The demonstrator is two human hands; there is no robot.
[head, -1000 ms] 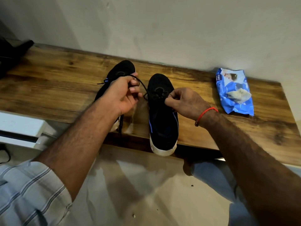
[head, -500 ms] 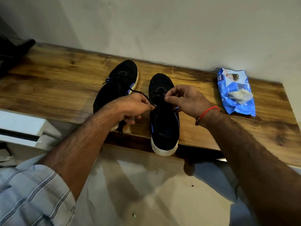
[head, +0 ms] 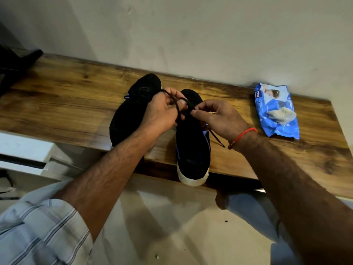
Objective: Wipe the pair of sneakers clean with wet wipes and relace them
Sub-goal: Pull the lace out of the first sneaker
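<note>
Clearly I was mid-knot: my left hand (head: 160,111) and right hand (head: 219,116) pinched the lace (head: 178,109) together over the right sneaker (head: 193,150), left of the wipes pack (head: 277,111), needing a firm pull next.

Matt cloth sneaker (head: 192,150), glossy wooden shelf (head: 63,104)

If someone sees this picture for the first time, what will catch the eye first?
First, the left hand and the right hand, meeting at the centre and pinching a black lace above the right sneaker, whose white heel juts over the wooden shelf edge. The left sneaker lies beside it. A blue wet wipes pack lies far right by the wall.
</note>
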